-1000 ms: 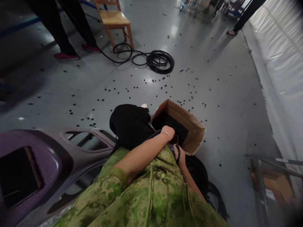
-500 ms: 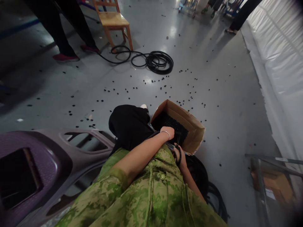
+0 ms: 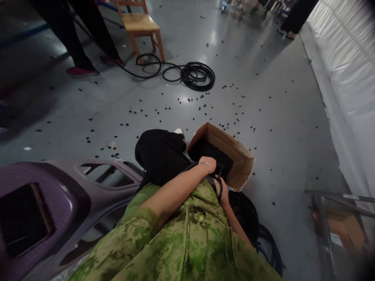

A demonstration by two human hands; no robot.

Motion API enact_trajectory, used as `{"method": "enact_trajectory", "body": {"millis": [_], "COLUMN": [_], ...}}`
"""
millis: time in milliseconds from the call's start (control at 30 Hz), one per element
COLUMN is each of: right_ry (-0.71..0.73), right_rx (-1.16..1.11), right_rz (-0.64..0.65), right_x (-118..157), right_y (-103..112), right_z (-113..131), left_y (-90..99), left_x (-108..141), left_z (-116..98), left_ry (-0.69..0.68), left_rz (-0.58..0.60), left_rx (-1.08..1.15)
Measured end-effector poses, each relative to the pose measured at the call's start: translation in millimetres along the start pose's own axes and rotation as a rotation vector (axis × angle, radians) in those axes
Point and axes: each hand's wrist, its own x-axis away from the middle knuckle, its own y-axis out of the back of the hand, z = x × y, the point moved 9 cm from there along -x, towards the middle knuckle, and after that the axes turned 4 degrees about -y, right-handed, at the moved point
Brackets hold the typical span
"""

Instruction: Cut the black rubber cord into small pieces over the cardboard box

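My left hand (image 3: pixel 208 163), with a silver bracelet at the wrist, is closed in a fist over the near edge of the box. Its fingers point away from the camera, and what they grip is hidden. Close beside it, lower and to the right, my right hand (image 3: pixel 223 192) is closed on a thin black hose (image 3: pixel 220 186) that curves past its fingers. A cardboard box (image 3: pixel 244 166) stands open right in front of both hands. Many small black pieces (image 3: pixel 216 152) fill its bottom.
Small black bits are scattered over the grey floor. A coil of black hose (image 3: pixel 202 78) lies ahead, near a wooden chair (image 3: pixel 140 24) and a standing person's legs (image 3: pixel 79 39). More hose (image 3: pixel 246 214) lies at my right. A purple plastic chair (image 3: pixel 64 187) with a phone (image 3: pixel 25 218) is left.
My right hand and the hose in it have shifted slightly. The left hand stays almost in place. At the far right, a person's legs have moved a little.
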Motion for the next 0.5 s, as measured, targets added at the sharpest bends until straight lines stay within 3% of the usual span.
{"method": "enact_trajectory", "body": {"millis": [300, 500], "right_ry": [0.094, 0.084], "right_rx": [0.110, 0.044], "right_rz": [-0.026, -0.021], "right_x": [-3.5, -3.2], "right_y": [-0.7, 0.3], "right_z": [-3.0, -1.8], "left_y": [-6.3, -4.9], "left_x": [-4.8, -3.9], "left_z": [2.6, 2.0], "left_ry": [0.015, 0.009], "left_rz": [0.032, 0.022], "left_rx": [-0.013, -0.007]}}
